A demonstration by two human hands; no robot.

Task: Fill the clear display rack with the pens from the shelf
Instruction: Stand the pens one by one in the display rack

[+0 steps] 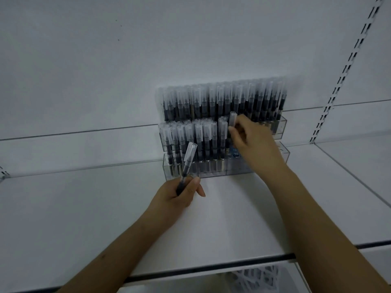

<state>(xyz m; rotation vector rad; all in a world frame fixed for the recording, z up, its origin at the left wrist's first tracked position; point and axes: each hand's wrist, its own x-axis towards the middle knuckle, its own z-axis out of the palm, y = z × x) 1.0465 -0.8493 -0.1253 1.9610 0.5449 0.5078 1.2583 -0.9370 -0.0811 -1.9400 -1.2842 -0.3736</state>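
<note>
Left hand point(182, 193) grips one capped pen point(187, 163) upright, just before the clear rack point(283, 125). Right hand point(251, 142) pinches a second pen point(232, 119) at the middle tier.

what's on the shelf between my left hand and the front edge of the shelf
Nothing lies there. In the head view, the white shelf is bare from the left hand, which holds a pen, down to the front edge; only your forearm hangs over it.
</note>
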